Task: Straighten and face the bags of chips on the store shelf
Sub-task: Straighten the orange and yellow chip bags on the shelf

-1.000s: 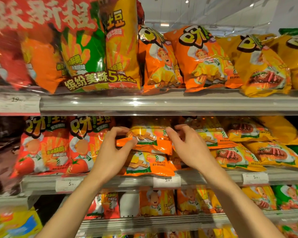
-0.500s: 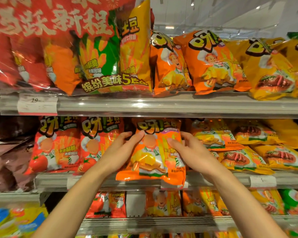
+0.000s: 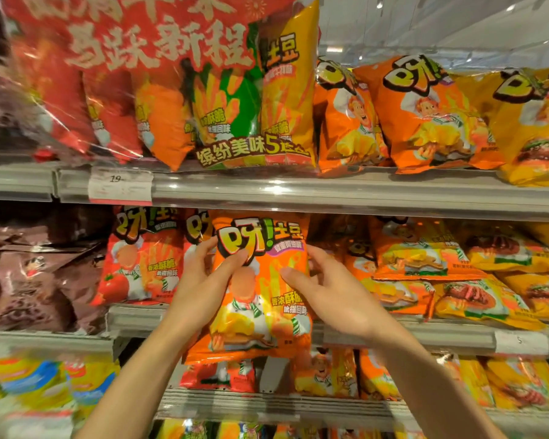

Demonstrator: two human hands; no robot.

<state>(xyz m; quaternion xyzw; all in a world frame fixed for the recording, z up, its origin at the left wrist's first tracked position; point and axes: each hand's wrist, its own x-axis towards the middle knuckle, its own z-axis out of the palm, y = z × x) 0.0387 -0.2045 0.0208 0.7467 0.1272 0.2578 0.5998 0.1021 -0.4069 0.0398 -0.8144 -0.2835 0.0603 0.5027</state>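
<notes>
Head view. Two bare forearms enter from the bottom edge, one from about 7 o'clock, the other from about 5 o'clock. No sleeve, cuff or glove shows on either arm up to the frame edge. Left hand (image 3: 203,289): bare, no ring, watch or band visible at wrist. Right hand (image 3: 327,299): bare as well, wrist unadorned. Fingers slender; nails look short and unpainted, though blur limits detail. No marks, tape or bandage seen on either hand or forearm.
</notes>
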